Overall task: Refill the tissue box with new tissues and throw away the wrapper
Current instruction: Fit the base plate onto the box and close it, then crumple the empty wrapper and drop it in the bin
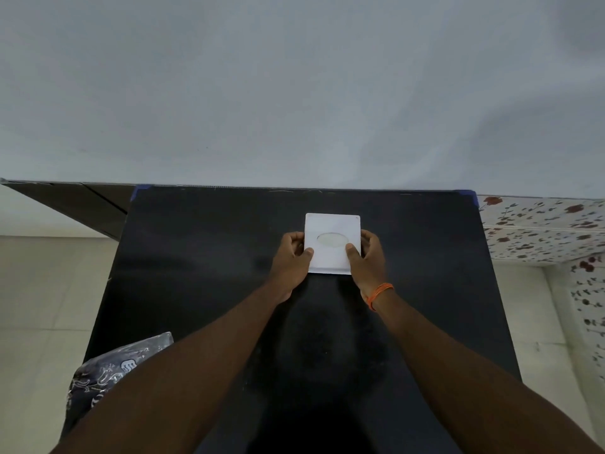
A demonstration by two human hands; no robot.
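A white square tissue box [332, 224] with an oval opening in its top stands on the black table [212, 257], toward the far side. My left hand [291, 260] grips the box's left side, thumb on the top. My right hand [366, 257] grips its right side, thumb resting near the oval; an orange thread band circles that wrist. Pale material shows inside the oval. A dark, shiny plastic wrapper [108, 371] with white print lies at the table's near left corner, partly hidden by my left forearm.
A plain grey wall rises right behind the table's far edge. Pale floor tiles lie to the left, next to a dark panel [82, 201]. White tiles with red flower patterns [540, 227] are at the right.
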